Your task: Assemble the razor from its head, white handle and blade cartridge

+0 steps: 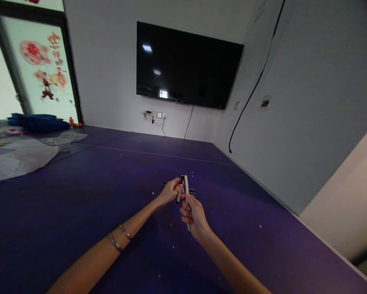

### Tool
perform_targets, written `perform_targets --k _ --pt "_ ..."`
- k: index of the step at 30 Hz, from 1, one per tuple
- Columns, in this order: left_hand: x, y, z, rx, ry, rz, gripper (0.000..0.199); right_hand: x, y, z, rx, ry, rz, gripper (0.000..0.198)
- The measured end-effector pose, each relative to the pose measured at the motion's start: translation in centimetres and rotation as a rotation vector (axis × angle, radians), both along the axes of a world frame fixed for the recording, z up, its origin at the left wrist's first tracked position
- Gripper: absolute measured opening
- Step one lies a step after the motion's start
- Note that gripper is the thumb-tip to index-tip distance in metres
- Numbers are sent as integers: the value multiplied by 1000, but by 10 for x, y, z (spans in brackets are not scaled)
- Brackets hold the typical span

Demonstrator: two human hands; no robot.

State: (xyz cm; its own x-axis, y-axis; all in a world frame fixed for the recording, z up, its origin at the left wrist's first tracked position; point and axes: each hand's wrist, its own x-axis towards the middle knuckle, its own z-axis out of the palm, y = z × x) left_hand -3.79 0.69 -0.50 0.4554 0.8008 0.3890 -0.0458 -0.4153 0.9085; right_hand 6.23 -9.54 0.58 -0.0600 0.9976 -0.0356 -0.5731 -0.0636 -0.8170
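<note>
My left hand (170,192) is closed on a short stick-like piece (179,194), pale with dark edges and a dark upper end. Just to its right, my right hand (195,214) grips a slim off-white stick (186,183) that stands nearly upright, its lower end showing below the fingers. The tops of the two pieces are very close; whether they touch I cannot tell. Behind my right fingers lies a small black object (192,191), partly hidden. Both hands are over the dark purple surface (110,212).
White crumbs (260,226) dot the surface. At the left lie a white sheet (27,159), clear plastic (63,138) and a dark blue cloth (38,122). A black cable (251,94) hangs down the right wall. A television (186,65) is on the back wall.
</note>
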Motion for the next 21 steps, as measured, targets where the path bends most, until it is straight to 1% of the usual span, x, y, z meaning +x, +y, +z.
perform_targets --k 5,8,12,17,21 --pt "1 -3 3 10 20 31 6 1 1 6 26 17 17 34" --pt "1 -2 3 21 17 31 5 0 1 4 8 19 15 35" --pt "-1 1 2 -6 -4 39 7 -1 -1 1 -20 -10 14 36" --pt "2 -1 2 -31 -2 17 7 3 5 8 28 -20 3 32" --pt "1 3 3 -59 -22 24 5 1 5 6 10 -26 16 32"
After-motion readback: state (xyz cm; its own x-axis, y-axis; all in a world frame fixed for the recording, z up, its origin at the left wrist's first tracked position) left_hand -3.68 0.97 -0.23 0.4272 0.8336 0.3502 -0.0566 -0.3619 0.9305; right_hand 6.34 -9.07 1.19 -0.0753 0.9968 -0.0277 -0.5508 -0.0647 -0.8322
